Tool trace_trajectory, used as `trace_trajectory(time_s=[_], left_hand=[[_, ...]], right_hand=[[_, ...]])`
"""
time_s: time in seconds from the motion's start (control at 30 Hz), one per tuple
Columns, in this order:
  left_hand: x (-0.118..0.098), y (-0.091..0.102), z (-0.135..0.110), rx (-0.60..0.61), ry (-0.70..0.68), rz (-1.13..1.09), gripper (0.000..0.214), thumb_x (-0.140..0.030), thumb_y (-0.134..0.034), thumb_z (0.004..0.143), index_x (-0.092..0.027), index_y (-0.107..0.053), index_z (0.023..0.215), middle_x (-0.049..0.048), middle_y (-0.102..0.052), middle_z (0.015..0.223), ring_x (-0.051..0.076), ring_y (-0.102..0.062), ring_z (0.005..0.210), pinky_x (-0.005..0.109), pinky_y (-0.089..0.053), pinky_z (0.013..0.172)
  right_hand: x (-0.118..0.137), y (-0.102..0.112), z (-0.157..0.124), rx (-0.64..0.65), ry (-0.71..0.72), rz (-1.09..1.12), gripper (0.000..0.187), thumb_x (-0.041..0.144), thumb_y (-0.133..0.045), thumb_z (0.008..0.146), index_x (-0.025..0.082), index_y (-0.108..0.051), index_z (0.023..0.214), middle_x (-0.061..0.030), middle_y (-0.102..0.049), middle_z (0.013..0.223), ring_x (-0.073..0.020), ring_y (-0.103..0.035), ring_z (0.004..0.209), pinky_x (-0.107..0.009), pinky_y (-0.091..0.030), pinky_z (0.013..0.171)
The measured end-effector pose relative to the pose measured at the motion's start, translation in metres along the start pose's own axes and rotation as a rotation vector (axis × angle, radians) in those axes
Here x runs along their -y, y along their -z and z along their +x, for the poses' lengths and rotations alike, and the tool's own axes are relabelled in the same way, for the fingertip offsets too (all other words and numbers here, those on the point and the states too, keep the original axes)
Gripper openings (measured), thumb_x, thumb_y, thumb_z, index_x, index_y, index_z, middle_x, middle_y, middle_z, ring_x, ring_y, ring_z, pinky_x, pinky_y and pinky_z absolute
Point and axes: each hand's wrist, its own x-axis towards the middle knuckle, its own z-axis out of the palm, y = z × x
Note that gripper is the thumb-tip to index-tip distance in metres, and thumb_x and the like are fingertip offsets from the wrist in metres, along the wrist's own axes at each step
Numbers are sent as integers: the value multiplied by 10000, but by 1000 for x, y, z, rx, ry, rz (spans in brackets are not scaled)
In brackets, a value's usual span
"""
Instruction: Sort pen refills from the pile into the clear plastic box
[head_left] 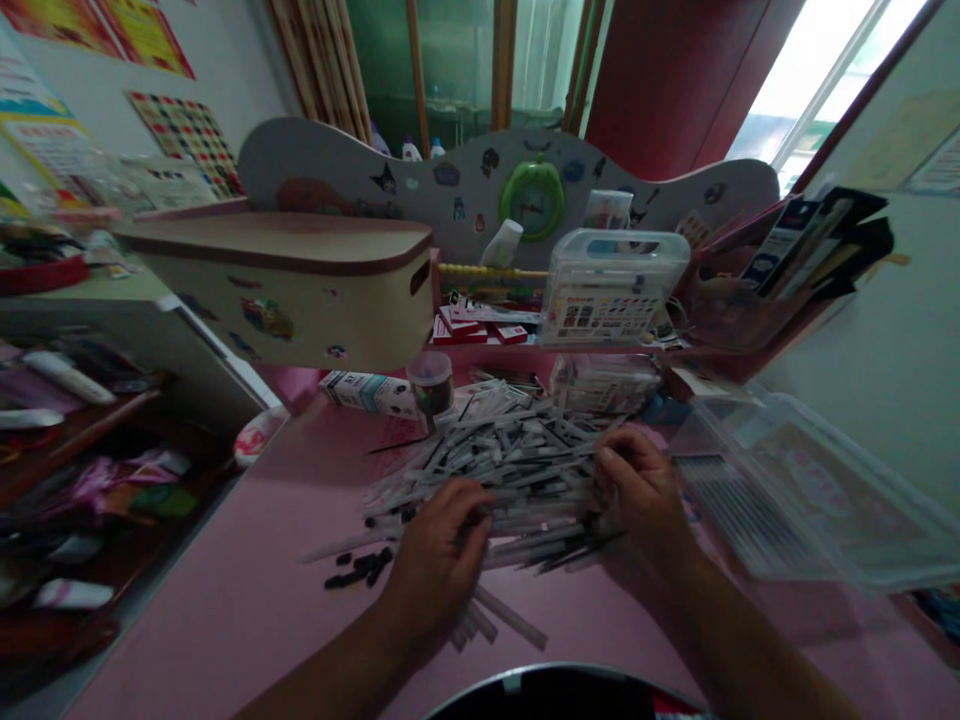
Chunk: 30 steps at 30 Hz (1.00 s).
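Note:
A big heap of thin grey-white pens lies on the pink desk. My left hand rests on the heap's near left side, fingers curled round several pens. My right hand is on the heap's right side, fingers bent and pinched into the pens. A few pens lie loose below my left hand. Small black caps are scattered to the left of it.
A clear plastic bin stands at the right, close to my right hand. Behind the heap are a small round jar, a long carton, a clear pen case and a cream box. Cluttered shelves fill the left.

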Motion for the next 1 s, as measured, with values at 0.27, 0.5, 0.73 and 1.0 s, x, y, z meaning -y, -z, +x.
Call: trace_trajectory(time_s=[0.27, 0.5, 0.73, 1.0], left_hand=[[-1, 4, -2, 29, 83, -72, 135, -254, -537, 925, -221, -665, 947, 29, -641, 863, 179, -600, 802, 282, -467, 699], [11, 5, 1, -119, -64, 182, 225, -192, -488, 944, -213, -634, 1114, 83, -662, 1091, 231, -588, 1030, 384, -476, 891], [23, 8, 11, -75, -121, 533, 263, -151, -526, 914, -183, -662, 1137, 98, -699, 1064, 284, -564, 959, 449, -436, 834], [19, 8, 17, -15, -89, 571, 155, -125, -592, 865, -189, -672, 981, 83, -671, 979, 267, -561, 901, 410, -440, 798]], right_hand=[[7, -15, 0, 62, -180, 367, 210, 312, -773, 750, 191, -601, 768, -13, -717, 783, -128, -651, 591, -211, -513, 496], [3, -9, 5, 27, -178, 378, 226, 294, -760, 732, 177, -568, 724, -18, -728, 787, -128, -669, 579, -206, -518, 486], [1, -3, 7, 27, -171, 389, 213, 284, -745, 726, 180, -559, 718, -13, -724, 761, -131, -672, 578, -217, -537, 497], [-3, -2, 7, -4, -162, 351, 207, 286, -732, 750, 184, -553, 740, -16, -721, 778, -136, -677, 586, -215, -534, 485]])
